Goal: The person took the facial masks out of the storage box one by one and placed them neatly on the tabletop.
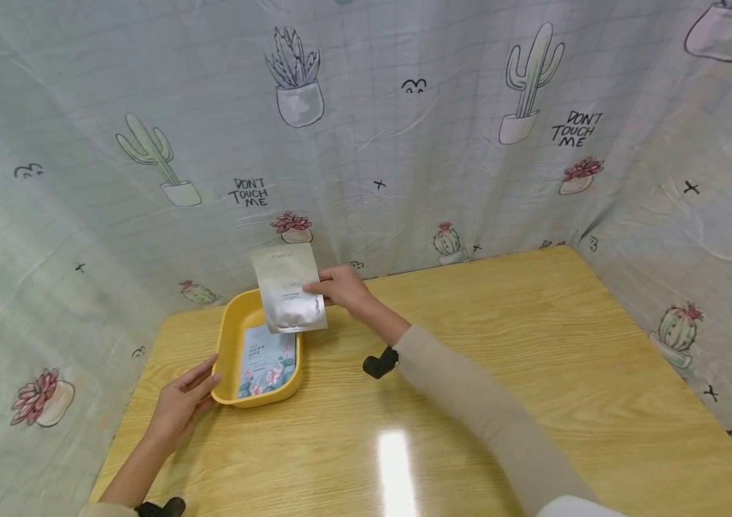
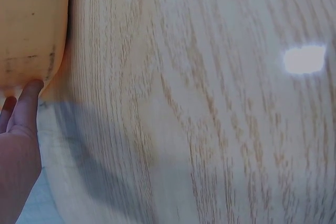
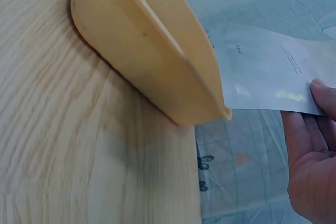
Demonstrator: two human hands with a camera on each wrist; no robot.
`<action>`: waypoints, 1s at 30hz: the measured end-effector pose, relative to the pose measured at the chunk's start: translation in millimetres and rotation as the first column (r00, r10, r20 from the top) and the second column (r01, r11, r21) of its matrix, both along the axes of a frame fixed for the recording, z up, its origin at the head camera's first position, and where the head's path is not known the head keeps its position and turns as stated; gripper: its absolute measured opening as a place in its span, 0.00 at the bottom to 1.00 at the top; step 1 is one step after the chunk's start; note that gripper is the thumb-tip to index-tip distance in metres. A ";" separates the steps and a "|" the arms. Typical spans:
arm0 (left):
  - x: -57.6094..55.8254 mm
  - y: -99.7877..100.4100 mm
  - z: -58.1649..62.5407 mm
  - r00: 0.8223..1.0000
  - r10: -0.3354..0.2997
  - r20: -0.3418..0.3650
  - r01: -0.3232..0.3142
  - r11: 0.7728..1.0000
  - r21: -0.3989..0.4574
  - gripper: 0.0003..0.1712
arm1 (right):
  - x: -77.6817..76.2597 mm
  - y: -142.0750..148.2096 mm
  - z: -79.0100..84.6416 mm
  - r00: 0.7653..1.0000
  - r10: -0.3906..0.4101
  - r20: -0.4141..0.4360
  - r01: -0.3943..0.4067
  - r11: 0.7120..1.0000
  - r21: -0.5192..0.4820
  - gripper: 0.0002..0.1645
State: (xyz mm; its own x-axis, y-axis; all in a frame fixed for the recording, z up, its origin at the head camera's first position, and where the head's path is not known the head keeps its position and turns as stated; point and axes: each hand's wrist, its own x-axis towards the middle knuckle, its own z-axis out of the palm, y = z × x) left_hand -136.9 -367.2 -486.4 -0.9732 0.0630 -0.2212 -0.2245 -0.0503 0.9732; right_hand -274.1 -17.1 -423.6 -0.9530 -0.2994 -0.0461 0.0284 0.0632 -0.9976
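Note:
My right hand [image 1: 345, 289] pinches the right edge of a flat silver-and-cream foil sachet [image 1: 289, 287], thumb on its front and fingers behind. The sachet hangs over the far right part of a yellow plastic bin [image 1: 226, 337], and in the right wrist view it overlaps the bin's rim. Inside the bin lies a light blue packet [image 1: 266, 359] printed with pink flowers; the sachet hides its upper end. My left hand [image 1: 179, 402] touches the bin's near left side with extended fingertips, seen against the outer wall in the left wrist view.
The bin stands on a yellow wood-grain table [image 1: 443, 359], near its far left corner. A pale curtain [image 1: 366, 129] with cactus drawings hangs right behind the table and along both sides. Light reflects off the tabletop near the front.

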 end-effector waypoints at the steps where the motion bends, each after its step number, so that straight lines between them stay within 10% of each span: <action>1: -0.3 0.1 0.2 1.000 -0.002 0.003 0.002 1.000 0.001 0.39 | -1.0 3.5 0.2 1.000 0.001 0.000 -0.001 1.000 -0.005 0.14; 30: -2.0 -0.4 3.9 0.999 0.009 0.030 -0.008 1.000 -0.019 0.38 | -12.5 63.6 5.6 0.996 -0.081 0.046 0.083 0.996 -0.029 0.14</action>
